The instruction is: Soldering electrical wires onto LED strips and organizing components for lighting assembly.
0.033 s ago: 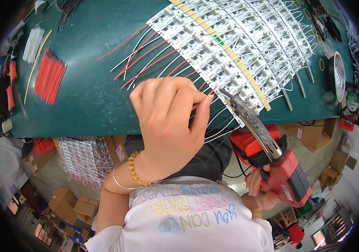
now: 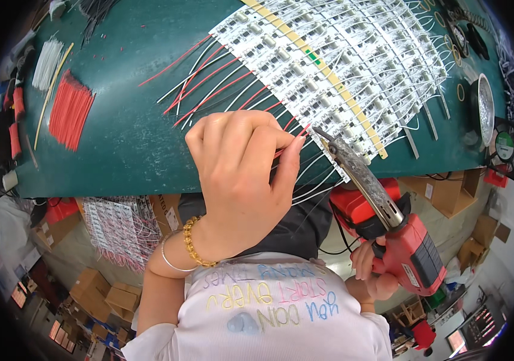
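My left hand (image 2: 242, 171) is closed in a pinch on a red wire (image 2: 305, 129), whose end lies at the near edge of a white circuit board panel (image 2: 293, 78). In my right hand (image 2: 370, 271) is a red soldering gun (image 2: 413, 256) with a black grip panel. Its long metal barrel (image 2: 365, 183) slants up to the left, and the tip is at the board edge, close to the wire end. Whether tip and wire touch, I cannot tell. Red, white and black wires stick out along the panel's left edge, partly hidden behind my left hand.
A yellow strip (image 2: 335, 81) crosses the panel. Bundles of red wires (image 2: 71, 111) and white wires (image 2: 47, 65) lie on the left of the green table (image 2: 136, 138). At right are a metal bowl (image 2: 484, 111) and a small fan (image 2: 505, 147). More wired boards (image 2: 121, 225) sit below the table edge.
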{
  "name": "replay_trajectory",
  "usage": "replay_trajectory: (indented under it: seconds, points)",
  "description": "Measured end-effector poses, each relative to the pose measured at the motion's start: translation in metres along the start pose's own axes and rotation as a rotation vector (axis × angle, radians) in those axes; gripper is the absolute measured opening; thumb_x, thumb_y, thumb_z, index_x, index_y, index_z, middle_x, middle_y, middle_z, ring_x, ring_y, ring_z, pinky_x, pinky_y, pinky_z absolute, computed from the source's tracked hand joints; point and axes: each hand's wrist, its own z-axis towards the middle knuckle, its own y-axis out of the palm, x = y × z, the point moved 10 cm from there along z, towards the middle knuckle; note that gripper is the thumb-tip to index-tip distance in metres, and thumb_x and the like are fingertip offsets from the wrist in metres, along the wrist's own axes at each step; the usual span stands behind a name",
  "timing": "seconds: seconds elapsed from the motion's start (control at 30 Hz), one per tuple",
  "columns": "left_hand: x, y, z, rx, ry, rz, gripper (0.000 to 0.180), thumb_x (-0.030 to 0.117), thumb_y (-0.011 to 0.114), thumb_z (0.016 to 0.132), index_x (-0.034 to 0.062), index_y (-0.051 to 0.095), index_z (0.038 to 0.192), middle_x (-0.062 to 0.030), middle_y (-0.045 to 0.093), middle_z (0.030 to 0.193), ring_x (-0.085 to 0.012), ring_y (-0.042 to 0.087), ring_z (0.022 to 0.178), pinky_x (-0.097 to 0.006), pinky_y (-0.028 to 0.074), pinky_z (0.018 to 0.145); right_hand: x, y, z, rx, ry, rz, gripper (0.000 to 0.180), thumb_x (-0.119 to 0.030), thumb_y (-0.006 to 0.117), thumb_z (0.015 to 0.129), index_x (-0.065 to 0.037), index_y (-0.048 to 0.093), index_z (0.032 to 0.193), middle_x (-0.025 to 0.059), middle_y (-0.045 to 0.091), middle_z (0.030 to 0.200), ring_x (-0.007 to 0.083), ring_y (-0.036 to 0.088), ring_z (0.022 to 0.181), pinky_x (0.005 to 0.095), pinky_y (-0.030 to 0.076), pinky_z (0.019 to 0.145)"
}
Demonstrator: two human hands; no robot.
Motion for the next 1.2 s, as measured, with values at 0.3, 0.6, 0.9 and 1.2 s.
replay_trajectory:
  seconds: [0.3, 0.6, 0.9, 1.2]
  points:
    - [0.003, 0.002, -0.002, 0.030, 0.036, 0.036, 0.015, 0.005, 0.074, 0.075, 0.0090, 0.061, 0.080, -0.0028, 0.061, 0.085, -0.0213, 0.054, 0.082, -0.035, 0.035, 0.081, -0.008, 0.012, 0.011, 0.007, 0.062, -0.222, 0.083, -0.074, 0.058, 0.076, 0.000, 0.045, 0.111, 0.0001, 0.051, 0.057, 0.0124, 0.048, 0.046, 0.0274, 0.040, 0.049]
    - [0.003, 0.001, -0.002, 0.047, 0.048, 0.037, 0.016, 0.006, 0.075, 0.075, 0.0093, 0.060, 0.080, -0.0026, 0.060, 0.084, -0.0215, 0.053, 0.081, -0.035, 0.034, 0.081, -0.007, 0.006, 0.008, -0.019, 0.049, -0.074, 0.091, -0.075, 0.053, 0.078, 0.001, 0.036, 0.125, -0.0044, 0.048, 0.051, 0.0105, 0.046, 0.045, 0.0234, 0.039, 0.048]
    - [0.002, -0.005, -0.001, 0.043, 0.005, -0.052, 0.014, 0.003, 0.076, 0.073, 0.0066, 0.065, 0.081, -0.0033, 0.061, 0.086, -0.0217, 0.056, 0.081, -0.035, 0.039, 0.078, -0.022, 0.017, 0.020, 0.108, -0.086, -0.121, 0.088, -0.069, 0.053, 0.084, 0.005, 0.036, 0.129, -0.0027, 0.048, 0.051, 0.0105, 0.044, 0.040, 0.0244, 0.038, 0.045]
    - [-0.013, -0.061, 0.003, 0.105, -0.107, -0.222, 0.012, 0.002, 0.076, 0.073, 0.0047, 0.070, 0.082, -0.0063, 0.069, 0.078, -0.0231, 0.061, 0.065, -0.033, 0.050, 0.059, -0.024, 0.021, 0.030, 0.123, -0.270, 0.033, 0.076, -0.054, 0.054, 0.092, 0.010, 0.035, 0.128, 0.0005, 0.043, 0.049, 0.0118, 0.041, 0.038, 0.0261, 0.038, 0.040]
